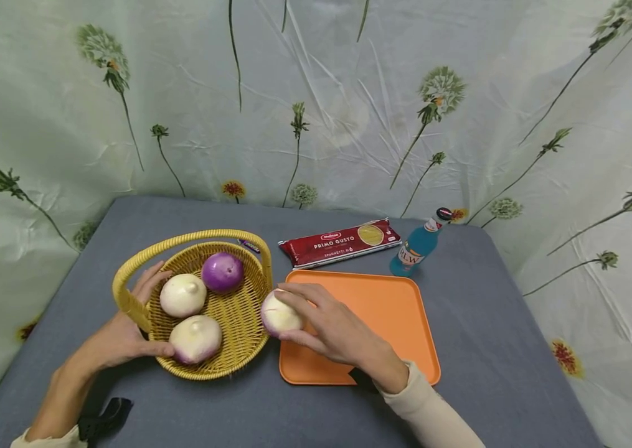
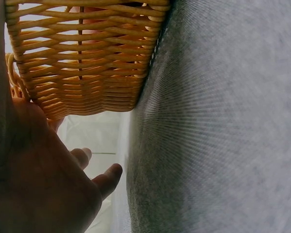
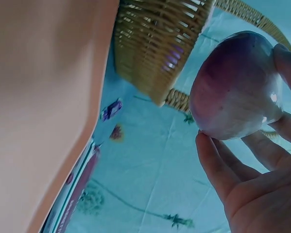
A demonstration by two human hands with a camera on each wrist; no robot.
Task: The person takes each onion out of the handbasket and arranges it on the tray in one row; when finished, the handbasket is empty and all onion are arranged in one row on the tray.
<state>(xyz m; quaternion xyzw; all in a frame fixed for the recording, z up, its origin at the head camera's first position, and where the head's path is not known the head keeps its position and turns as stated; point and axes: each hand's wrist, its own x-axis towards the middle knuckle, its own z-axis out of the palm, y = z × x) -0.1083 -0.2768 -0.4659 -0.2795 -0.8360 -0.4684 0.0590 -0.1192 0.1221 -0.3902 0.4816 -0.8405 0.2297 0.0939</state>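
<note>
My right hand holds a purple-and-white turnip between thumb and fingers, above the left edge of the orange tray and beside the basket's right rim. In the right wrist view the turnip is pinched at the fingertips, its purple side facing left. At the left, my left hand grips the side of the yellow wicker basket, thumb and fingers spread along the rim. Inside the basket lie two pale turnips, one at the back and one in front, plus one with its purple side up.
Behind the tray lies a red spaghetti packet. A blue bottle stands at the tray's back right corner. A small purple wrapped item lies behind the basket, whose tall handle arches over it. A flower-print curtain hangs behind the table.
</note>
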